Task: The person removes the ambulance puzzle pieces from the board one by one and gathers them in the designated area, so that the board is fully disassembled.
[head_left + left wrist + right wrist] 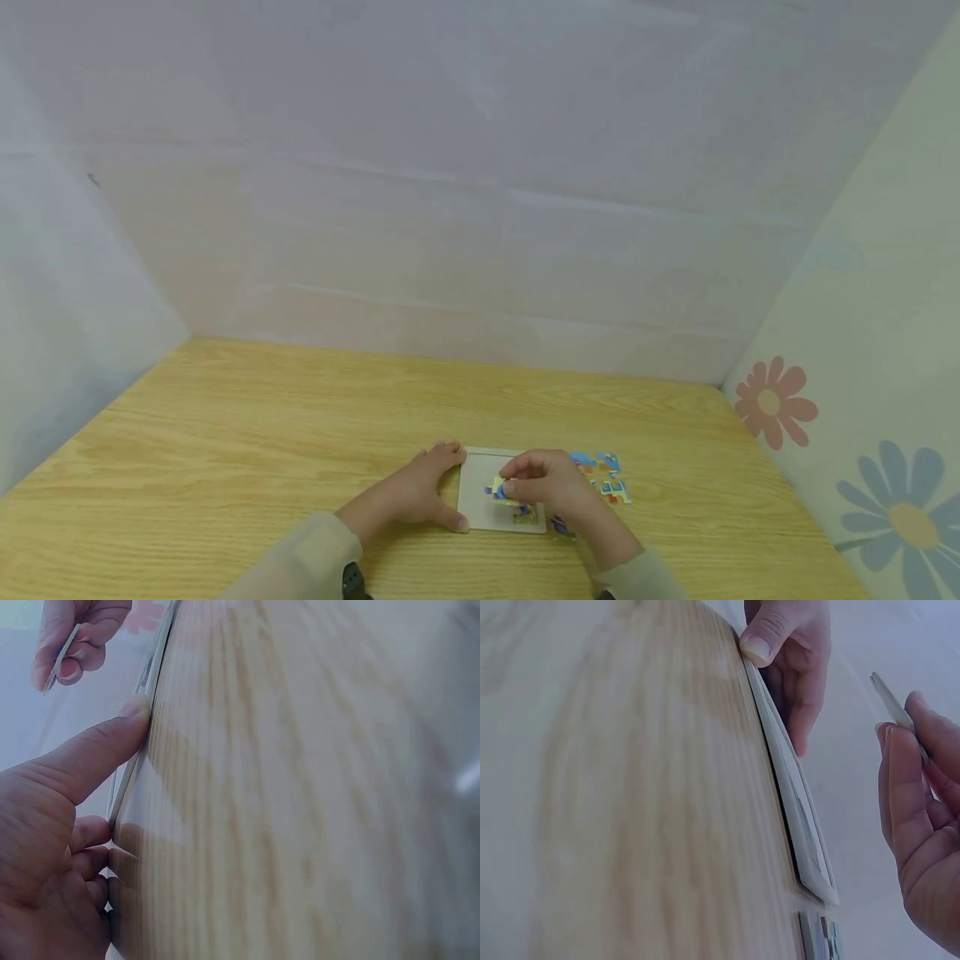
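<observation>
A pale rectangular puzzle tray (474,504) with a raised rim lies flat on the table. My left hand (416,493) rests against its left side, thumb at the near corner and fingers spread toward the far corner. In the left wrist view the thumb (97,754) lies straight along the tray's edge. Above the tray, my right hand (558,485) pinches a yellow and blue jigsaw piece (498,490) between thumb and fingers. The right wrist view shows this piece (891,701) edge-on, apart from the tray. Joined pieces (527,515) lie in the tray's near right corner.
Several loose jigsaw pieces (609,490) lie on the wooden table (285,433) to the right of the tray. Another dark piece (561,527) is partly hidden by the right wrist. Pale walls (465,275) stand behind and at the sides, with printed flowers on the right.
</observation>
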`<state>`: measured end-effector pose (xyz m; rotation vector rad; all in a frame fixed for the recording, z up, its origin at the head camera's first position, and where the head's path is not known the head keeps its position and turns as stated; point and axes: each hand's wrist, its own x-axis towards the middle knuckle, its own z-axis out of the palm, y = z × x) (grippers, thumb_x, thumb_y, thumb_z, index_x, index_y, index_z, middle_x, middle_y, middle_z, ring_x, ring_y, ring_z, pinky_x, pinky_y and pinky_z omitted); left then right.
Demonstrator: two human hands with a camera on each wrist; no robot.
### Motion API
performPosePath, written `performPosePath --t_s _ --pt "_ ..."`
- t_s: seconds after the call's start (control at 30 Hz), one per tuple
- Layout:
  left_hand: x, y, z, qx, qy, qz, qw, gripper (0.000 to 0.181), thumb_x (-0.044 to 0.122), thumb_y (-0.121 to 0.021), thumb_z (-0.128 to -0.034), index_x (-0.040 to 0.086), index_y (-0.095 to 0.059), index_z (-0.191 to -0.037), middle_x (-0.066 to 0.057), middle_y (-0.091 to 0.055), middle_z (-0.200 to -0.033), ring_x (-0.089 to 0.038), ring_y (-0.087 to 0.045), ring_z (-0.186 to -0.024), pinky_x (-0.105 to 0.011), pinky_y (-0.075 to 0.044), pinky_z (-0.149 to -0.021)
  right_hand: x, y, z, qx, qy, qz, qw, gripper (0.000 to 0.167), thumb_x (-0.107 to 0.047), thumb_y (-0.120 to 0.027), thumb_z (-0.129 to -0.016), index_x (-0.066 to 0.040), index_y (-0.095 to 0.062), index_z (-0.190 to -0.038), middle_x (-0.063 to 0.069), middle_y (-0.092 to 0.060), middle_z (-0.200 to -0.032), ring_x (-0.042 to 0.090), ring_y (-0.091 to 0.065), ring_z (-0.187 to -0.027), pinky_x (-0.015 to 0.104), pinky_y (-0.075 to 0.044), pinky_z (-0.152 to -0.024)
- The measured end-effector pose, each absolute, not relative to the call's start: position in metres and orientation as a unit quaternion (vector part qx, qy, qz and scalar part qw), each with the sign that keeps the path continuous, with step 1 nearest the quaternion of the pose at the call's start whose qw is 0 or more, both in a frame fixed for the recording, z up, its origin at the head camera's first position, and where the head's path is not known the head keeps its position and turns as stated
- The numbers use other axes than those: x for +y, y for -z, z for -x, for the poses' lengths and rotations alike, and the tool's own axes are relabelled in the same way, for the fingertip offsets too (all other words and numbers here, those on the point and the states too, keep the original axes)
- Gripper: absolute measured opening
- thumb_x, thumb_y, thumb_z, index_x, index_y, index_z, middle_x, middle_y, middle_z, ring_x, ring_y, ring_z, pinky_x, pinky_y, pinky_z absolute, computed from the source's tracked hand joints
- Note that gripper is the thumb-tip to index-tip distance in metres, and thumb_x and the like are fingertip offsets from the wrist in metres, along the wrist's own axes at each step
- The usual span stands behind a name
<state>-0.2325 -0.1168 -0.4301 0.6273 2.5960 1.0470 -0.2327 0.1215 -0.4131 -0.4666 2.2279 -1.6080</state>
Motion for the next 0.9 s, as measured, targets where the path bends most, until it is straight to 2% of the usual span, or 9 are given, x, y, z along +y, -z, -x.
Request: performPosePath --t_s 0.33,0.6,0.8,0.9 --pt "-0.116 0.430 0.232 0.899 -0.358 -0.210 0.138 0.096 0.039 -0.083 -0.0642 0.000 -0.038 -0.139 -0.019 -0.026 -0.149 -0.041 -0.014 -0.139 -0.059 -0.012 -0.111 0.132 0.413 0.228 0.780 0.585 0.156 0.160 0.029 -0.017 -0.069 -0.083 0.004 -0.066 -0.103 0.003 -0.066 -0.094 0.014 -0.059 -0.083 0.029 -0.054 -0.073" --pt "-0.117 0.432 0.233 0.900 -0.353 -0.220 0.130 0.097 0.039 -0.083 -0.0641 -0.001 -0.037 -0.139 -0.020 -0.026 -0.149 -0.041 -0.014 -0.139 -0.056 -0.011 -0.112 0.147 0.414 0.227 0.767 0.598 0.174 0.155 0.033 -0.015 -0.066 -0.086 0.010 -0.061 -0.107 0.004 -0.064 -0.097 0.012 -0.061 -0.085 0.028 -0.055 -0.075" --pt "-0.117 0.433 0.233 0.898 -0.358 -0.217 0.134 0.098 0.039 -0.083 -0.0635 -0.001 -0.037 -0.140 -0.019 -0.025 -0.150 -0.041 -0.013 -0.139 -0.056 -0.010 -0.112 0.159 0.411 0.224 0.774 0.593 0.164 0.148 0.041 -0.019 -0.067 -0.085 0.012 -0.058 -0.112 0.014 -0.063 -0.102 0.014 -0.060 -0.087 0.030 -0.054 -0.075" --pt "-0.117 0.434 0.233 0.900 -0.357 -0.213 0.133 0.099 0.040 -0.083 -0.0624 0.000 -0.037 -0.140 -0.019 -0.025 -0.150 -0.041 -0.013 -0.139 -0.057 -0.010 -0.112 0.164 0.408 0.222 0.778 0.589 0.161 0.147 0.040 -0.018 -0.065 -0.086 0.011 -0.057 -0.112 0.017 -0.062 -0.105 0.015 -0.060 -0.089 0.032 -0.054 -0.077"
